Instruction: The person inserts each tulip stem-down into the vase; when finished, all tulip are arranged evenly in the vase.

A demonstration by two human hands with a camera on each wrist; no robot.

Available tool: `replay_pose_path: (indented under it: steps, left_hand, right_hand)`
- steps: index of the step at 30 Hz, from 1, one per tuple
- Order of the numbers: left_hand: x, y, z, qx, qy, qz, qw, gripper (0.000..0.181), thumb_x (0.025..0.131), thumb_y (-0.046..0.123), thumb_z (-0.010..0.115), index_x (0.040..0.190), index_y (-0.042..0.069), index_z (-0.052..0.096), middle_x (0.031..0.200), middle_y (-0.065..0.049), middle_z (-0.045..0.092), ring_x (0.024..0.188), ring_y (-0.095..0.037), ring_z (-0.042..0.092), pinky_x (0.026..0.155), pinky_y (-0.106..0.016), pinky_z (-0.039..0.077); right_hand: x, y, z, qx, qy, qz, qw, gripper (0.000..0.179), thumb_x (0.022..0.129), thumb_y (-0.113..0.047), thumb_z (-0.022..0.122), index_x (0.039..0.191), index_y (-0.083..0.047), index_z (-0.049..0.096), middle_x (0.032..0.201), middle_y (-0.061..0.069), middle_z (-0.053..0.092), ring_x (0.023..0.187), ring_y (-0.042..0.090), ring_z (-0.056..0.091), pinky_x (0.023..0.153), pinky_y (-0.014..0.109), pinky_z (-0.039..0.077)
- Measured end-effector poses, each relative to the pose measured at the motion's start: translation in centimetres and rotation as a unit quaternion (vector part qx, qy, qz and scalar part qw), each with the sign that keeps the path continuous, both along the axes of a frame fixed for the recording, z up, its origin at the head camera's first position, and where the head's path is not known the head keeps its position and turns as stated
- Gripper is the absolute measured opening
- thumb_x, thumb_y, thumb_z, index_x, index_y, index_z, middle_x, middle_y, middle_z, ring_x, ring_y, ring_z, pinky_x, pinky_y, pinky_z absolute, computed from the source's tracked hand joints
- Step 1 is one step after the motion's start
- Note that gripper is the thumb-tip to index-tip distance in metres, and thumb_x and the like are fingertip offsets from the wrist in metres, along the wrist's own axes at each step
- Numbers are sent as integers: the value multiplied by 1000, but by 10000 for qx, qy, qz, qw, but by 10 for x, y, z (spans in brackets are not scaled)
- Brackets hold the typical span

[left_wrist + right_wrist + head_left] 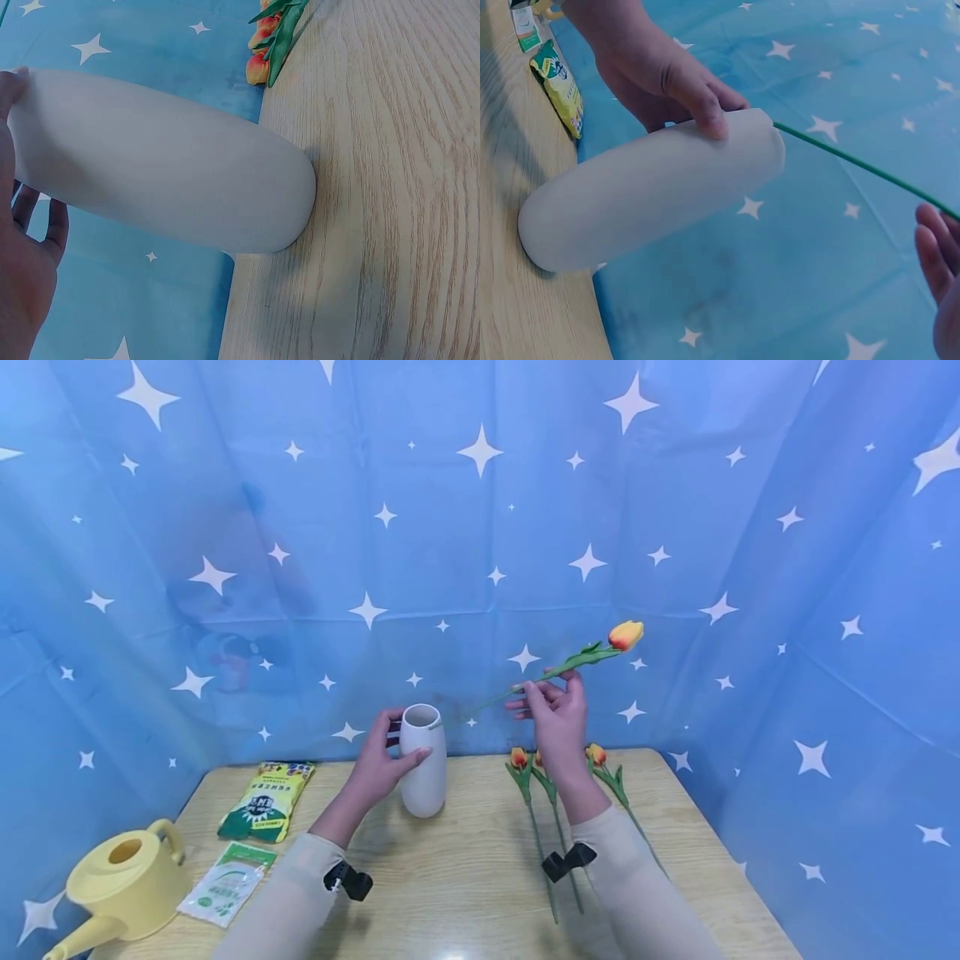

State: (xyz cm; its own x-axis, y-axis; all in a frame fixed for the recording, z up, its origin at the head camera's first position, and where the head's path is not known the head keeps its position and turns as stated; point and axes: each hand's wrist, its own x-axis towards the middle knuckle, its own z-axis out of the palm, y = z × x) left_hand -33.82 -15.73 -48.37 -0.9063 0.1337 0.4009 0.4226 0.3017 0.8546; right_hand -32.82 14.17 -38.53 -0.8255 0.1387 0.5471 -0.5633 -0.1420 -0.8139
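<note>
A tall white vase stands on the wooden table, its round mouth facing up. My left hand grips it near the top, the thumb across the front and the fingers behind. My right hand pinches the stem of a yellow-and-red tulip, held slanted above the table with the bloom up to the right. The thin green stem runs down to the vase, and its lower end is at the mouth's rim. How far it reaches inside is hidden.
Several more tulips lie on the table beneath my right forearm. On the left are a yellow-green packet, a white-green sachet and a yellow watering can. A blue star-patterned curtain hangs behind.
</note>
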Motion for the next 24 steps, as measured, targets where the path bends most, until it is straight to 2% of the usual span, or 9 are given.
replay_pose_path:
  steps: [8,12,14,17,24]
  left_hand:
    - [-1,1,1,23,-80,-28,10000,75,99,37,88,157,16,45,154,-12,52,140,-45,55,109,-68,52]
    - [-1,0,2,60,-200,-11,9998,74,99,36,87,157,16,45,154,-13,51,140,-46,54,110,-68,51]
    - [-1,0,2,74,-213,-13,9997,74,99,35,88,156,17,45,154,-13,51,140,-46,54,110,-68,51]
    - [-1,-1,2,91,-181,-14,9998,73,99,34,88,155,16,46,154,-13,52,139,-46,54,108,-68,52]
    - [-2,0,-1,59,-57,-35,10000,73,99,33,88,155,16,45,153,-13,52,140,-45,54,110,-67,51]
  right_hand:
    - [-5,-10,2,-37,214,66,9997,27,112,-10,68,130,-13,49,112,31,76,81,24,81,75,40,68]
    - [-7,-18,5,380,166,158,9990,28,113,-10,66,134,-13,48,115,27,77,83,26,81,78,44,68]
    - [-8,-23,6,690,123,216,9973,29,114,-12,64,137,-13,47,116,23,78,85,29,81,81,50,67]
    - [-11,-31,8,1041,42,305,9941,27,116,-12,59,139,-12,47,116,18,79,87,32,80,81,51,67]
    - [-19,-49,7,1308,-87,447,9904,16,118,-12,53,134,-9,50,114,17,80,86,35,80,78,54,67]
